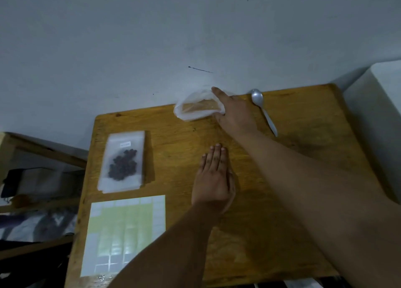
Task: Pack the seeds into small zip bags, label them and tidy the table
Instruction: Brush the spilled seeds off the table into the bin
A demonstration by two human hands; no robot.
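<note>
Table [303, 157] ends at the wall [130, 49]. Left hand [213, 179] flat, right hand [235, 116] on clear bag [195, 109], grip unclear. A push drops it behind

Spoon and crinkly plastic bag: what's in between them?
The right hand lies between the spoon and the crinkly plastic bag, touching the bag. The head view shows it.

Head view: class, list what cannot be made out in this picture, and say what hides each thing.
1. Label on the seed bag: writing too small and blurred, head view.
2. Right hand at the clear plastic bag: its own back hides most fingers, so grip is unclear.
3. Label sheet: left forearm covers its near corner.
4. White box: cut off by the right edge.
</note>
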